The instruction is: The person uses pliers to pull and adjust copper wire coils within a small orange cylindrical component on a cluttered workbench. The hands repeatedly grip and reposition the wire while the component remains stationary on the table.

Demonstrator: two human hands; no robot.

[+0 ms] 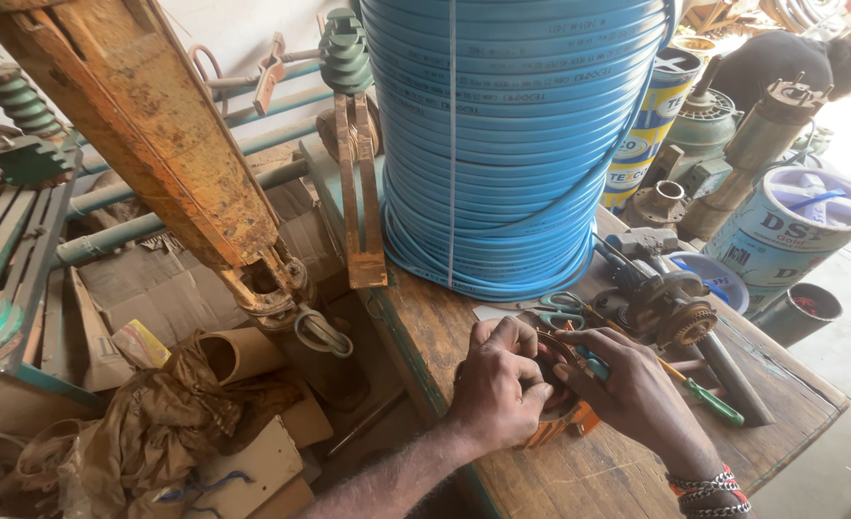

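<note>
Both hands closed on a small orange wound stator (558,415) at the wooden workbench (637,471) edge
Left hand (498,384) steadies its rim; right hand (627,389) pinches a blue-handled tool (593,365) into the bore (tip hidden); scissors (560,309) near, blue cable coil (512,135) behind

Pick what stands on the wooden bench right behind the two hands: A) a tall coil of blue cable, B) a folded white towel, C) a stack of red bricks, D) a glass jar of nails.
A: a tall coil of blue cable stands on the wooden bench just beyond the left hand and right hand, which meet over a small orange part.
</note>
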